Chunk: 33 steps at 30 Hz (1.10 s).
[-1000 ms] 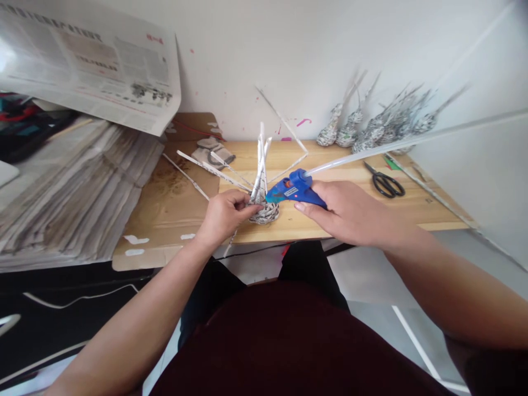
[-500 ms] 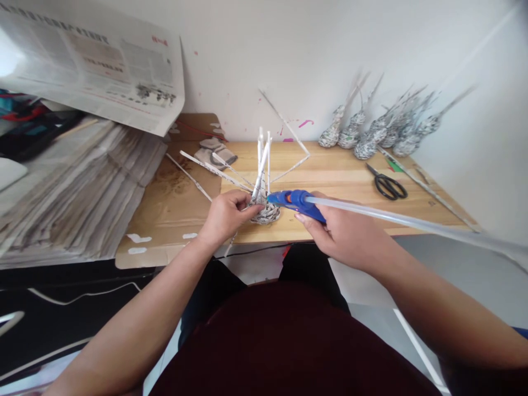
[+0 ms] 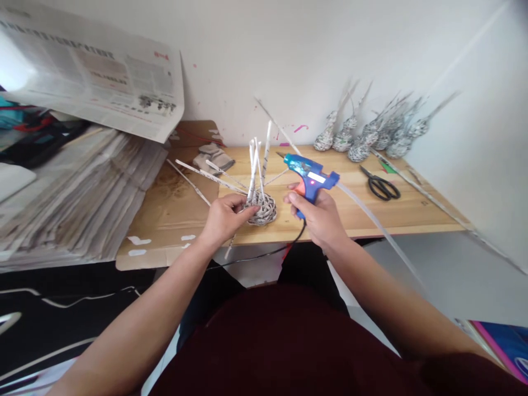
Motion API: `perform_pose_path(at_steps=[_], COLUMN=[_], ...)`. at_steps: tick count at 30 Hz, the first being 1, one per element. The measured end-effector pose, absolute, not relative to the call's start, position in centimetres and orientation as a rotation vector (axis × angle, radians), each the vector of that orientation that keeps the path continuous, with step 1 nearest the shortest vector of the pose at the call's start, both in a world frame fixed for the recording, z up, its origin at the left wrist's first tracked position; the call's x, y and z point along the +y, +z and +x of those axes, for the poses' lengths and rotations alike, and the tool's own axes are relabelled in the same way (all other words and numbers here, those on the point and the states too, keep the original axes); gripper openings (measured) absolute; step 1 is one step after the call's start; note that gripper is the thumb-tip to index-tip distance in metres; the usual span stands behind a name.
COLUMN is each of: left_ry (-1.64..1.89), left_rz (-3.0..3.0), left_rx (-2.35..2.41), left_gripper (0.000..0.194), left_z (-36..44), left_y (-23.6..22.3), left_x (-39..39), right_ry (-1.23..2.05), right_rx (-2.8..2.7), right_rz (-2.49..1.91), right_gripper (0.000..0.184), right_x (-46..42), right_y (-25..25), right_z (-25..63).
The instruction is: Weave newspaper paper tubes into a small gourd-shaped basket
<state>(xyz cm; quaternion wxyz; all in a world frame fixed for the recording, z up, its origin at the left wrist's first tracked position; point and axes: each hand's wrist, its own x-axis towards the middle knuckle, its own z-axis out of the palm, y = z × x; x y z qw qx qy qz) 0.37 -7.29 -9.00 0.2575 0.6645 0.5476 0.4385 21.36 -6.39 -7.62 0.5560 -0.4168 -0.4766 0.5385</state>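
My left hand point(image 3: 225, 219) pinches the small woven paper basket base point(image 3: 261, 208) on the wooden board point(image 3: 330, 209), fingers closed on its near left side. Several rolled paper tubes point(image 3: 256, 165) stick up and out from that base. My right hand point(image 3: 315, 215) grips the handle of a blue glue gun point(image 3: 310, 175), held upright just right of the base with its nozzle pointing left and up. A long clear glue stick point(image 3: 373, 220) trails from the gun's back to the lower right. Its black cord point(image 3: 268, 254) hangs below the board edge.
Black scissors point(image 3: 380, 186) lie on the board at right. Several finished woven paper pieces point(image 3: 363, 140) stand along the wall. A thick newspaper stack point(image 3: 70, 192) fills the left, with an open sheet point(image 3: 103, 71) above it. Brown cardboard point(image 3: 173, 203) lies between stack and board.
My right hand lifted the glue gun off the woven base and turned it upright, nozzle now clear of the tubes. My left hand stayed on the base.
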Motion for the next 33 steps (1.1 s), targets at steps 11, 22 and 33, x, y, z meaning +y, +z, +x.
perform_pose_path(at_steps=[11,22,33], left_ry=[1.161,1.354,1.331], left_rz=[1.787,1.468,1.376], left_rx=[1.504,1.589,1.605], left_gripper=[0.045,0.028,0.024], left_z=[0.4,1.8,2.3], left_y=[-9.0,-9.9,-9.5], left_x=[-7.4,-7.5,-7.5], right_ry=[1.429,1.328,1.264], right_rx=[-1.186,-1.154,-1.15], right_rz=[-0.917,-0.962,-0.987], right_gripper=[0.027,0.021,0.019], right_x=[-3.5,-2.6,-2.8], right_y=[-7.6,-8.4,-8.7], right_z=[16.6,16.2,16.0])
